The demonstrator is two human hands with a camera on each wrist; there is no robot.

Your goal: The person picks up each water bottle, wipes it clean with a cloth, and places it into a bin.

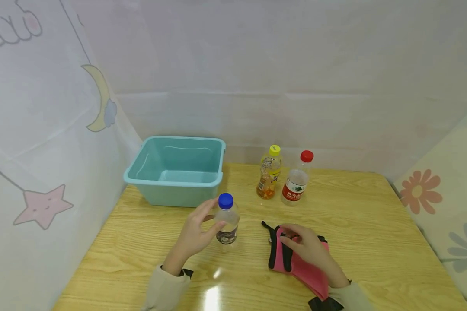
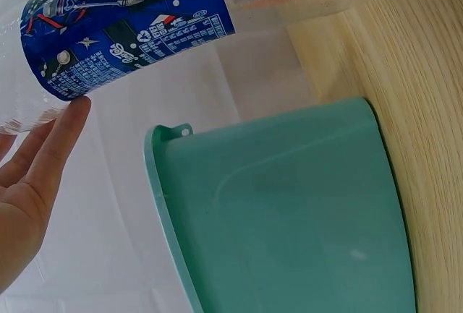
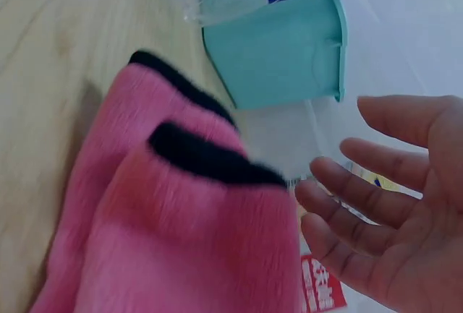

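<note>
A clear plastic Pepsi bottle [image 1: 227,220] with a blue cap and dark blue label stands upright in front of the bin. My left hand [image 1: 196,229] is at its left side, thumb toward the front and fingers behind. In the left wrist view, extended fingers [image 2: 61,139] meet the label's edge. My right hand [image 1: 309,246] is over a pink cloth pouch [image 1: 305,274] with black trim and a black strap. The right wrist view shows the right fingers [image 3: 362,204] spread and loosely bent beside the pouch's black-edged opening, nothing gripped between them.
A teal plastic bin [image 1: 175,185] stands at the back left of the wooden table [image 1: 120,250]. At the back, a yellow-capped bottle [image 1: 269,175] holds some amber liquid, beside a red-capped bottle [image 1: 295,183] with a red label. A pale printed cloth [image 1: 276,77] hangs behind.
</note>
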